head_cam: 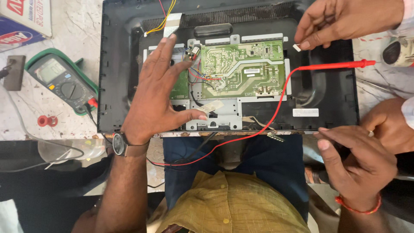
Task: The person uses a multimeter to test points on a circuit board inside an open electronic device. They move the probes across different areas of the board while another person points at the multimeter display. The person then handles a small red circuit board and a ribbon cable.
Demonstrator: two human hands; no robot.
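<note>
The monitor back (332,92), a black shell lying face down, has its long axis running left to right across the bench, its near edge against the person's lap. One green circuit board (241,71) sits on a grey metal plate (217,114) in its middle, also longer left to right.

The left hand (157,92) lies flat on the shell, fingers spread and pointing away from the person, thumb stretched right onto the plate beside a pale strip; it clamps nothing. The board is just right of its fingertips. A watch (120,144) circles that wrist. The right hand (355,162) hovers at the shell's near right corner, fingers loosely curled and apart, holding nothing that shows; a red thread is around its wrist.

One red probe (338,65) lies on the shell beyond the right hand, its long axis left to right, tip pointing right; its red lead (276,114) curves down over the near edge towards the lap.

Two other hands belong to someone else: one (340,21) at the far right edge pinching a small white piece, one (388,125) just right of the right hand.

Well left of the left hand sits one green multimeter (60,80), with one red ring (47,121) near it.
</note>
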